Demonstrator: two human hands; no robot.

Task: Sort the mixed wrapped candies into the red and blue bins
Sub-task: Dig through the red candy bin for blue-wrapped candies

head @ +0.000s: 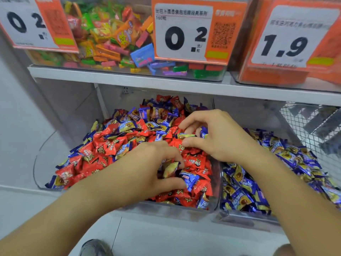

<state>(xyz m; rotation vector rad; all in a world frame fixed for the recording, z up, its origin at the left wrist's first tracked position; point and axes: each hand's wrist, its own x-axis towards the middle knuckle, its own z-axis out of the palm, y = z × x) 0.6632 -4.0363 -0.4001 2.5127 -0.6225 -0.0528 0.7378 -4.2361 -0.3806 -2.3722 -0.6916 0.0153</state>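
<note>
Clear left bin [39,174]: holding mixed red and blue wrapped candies [110,143]. Clear right bin [245,218]: holding blue candies [287,156]. Left hand [156,167]: reaching into the mixed pile, curled fingers [177,159] clamping a blue-and-yellow candy [170,169]. Right hand [215,133]: fingers curling around a blue candy [203,132] above the pile. Upper shelf [129,78]: carrying tubs with orange price cards [191,30].

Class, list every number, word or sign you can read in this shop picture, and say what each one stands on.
"0.2" on the left price card.
"160" and "0.2" on the middle price card; its Chinese heading is blurred.
"1.9" on the right price card; its heading is blurred.
QR code on the middle card: unreadable.
Candy wrappers: print too small.
</note>
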